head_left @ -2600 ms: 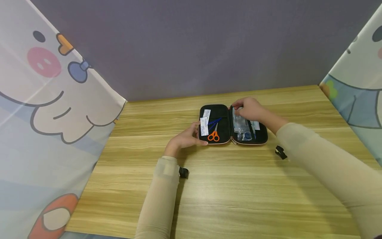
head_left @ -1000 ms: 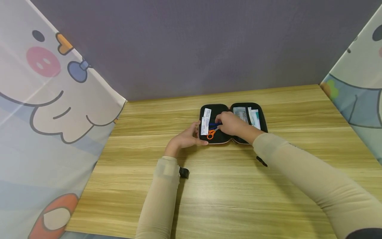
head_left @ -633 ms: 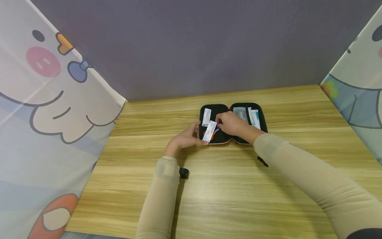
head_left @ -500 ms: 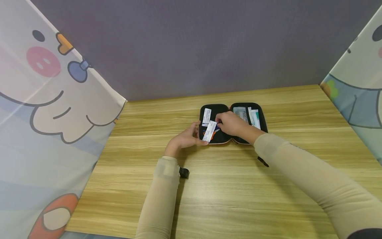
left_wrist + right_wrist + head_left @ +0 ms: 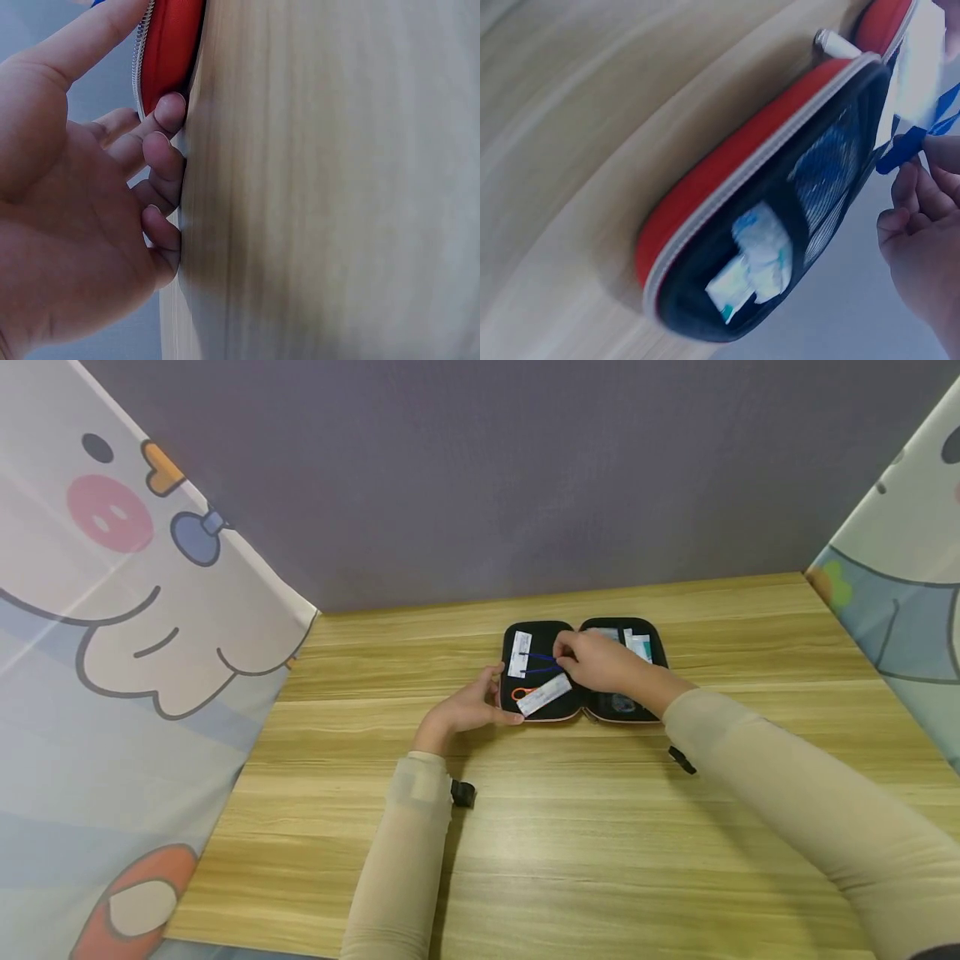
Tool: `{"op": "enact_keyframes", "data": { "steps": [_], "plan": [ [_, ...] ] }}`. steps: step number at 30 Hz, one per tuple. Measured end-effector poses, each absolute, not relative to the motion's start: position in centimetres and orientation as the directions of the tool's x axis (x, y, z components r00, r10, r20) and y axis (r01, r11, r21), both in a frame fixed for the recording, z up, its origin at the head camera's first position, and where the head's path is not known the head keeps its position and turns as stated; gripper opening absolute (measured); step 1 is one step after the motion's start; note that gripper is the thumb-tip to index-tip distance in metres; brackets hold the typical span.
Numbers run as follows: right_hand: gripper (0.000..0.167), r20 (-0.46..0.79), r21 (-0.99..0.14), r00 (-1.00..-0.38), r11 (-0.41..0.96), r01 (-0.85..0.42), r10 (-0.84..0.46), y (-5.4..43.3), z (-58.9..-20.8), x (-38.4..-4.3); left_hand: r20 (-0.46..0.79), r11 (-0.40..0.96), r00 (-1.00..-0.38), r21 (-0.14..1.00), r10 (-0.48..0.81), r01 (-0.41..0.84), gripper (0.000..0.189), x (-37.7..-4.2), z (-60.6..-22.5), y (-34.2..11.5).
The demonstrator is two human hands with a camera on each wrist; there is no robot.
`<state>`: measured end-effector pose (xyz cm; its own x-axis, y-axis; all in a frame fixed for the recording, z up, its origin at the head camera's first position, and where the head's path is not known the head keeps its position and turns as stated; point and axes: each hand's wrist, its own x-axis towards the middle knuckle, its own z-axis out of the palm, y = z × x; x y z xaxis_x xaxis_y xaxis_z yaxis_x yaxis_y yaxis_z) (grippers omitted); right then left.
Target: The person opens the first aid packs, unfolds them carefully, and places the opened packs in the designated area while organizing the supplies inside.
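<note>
A zip case with black lining lies unfolded on the table; its red shell shows in the right wrist view. My left hand holds its left half by the edge, thumb at the near rim. Between thumb and fingers, my right hand pinches blue tweezers above the case's middle, prongs pointing left. One white packet slants below the tweezers, partly covering orange-handled scissors. Another white packet lies at the upper left of the case.
White-and-green packets and a mesh pocket fill the right half, partly behind my right hand. The wooden table meets a grey wall panel at the back. Cartoon-printed cloths hang at both sides.
My right hand has moved from the right half to the left half and lifted the tweezers, shifting slightly up and right. One white packet has slid right and turned. My left hand stays put.
</note>
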<state>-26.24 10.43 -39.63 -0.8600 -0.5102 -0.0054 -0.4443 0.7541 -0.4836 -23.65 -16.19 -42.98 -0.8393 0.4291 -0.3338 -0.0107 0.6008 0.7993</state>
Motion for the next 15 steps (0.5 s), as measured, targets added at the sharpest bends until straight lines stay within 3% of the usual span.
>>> {"op": "enact_keyframes", "data": {
  "steps": [7,15],
  "plan": [
    [0.022,-0.012,-0.504,-0.891,0.773,-0.386,-0.453,11.49,-39.37,-26.19,-0.327,0.628,-0.845,0.778,0.422,0.013,0.112,-23.71,-43.15,-16.19],
    [0.025,-0.063,-0.451,-0.872,0.793,-0.409,-0.485,11.48,-39.72,-26.23,-0.327,0.619,-0.845,0.786,0.423,0.005,0.114,-23.62,-43.06,-15.98]
  ]
}}
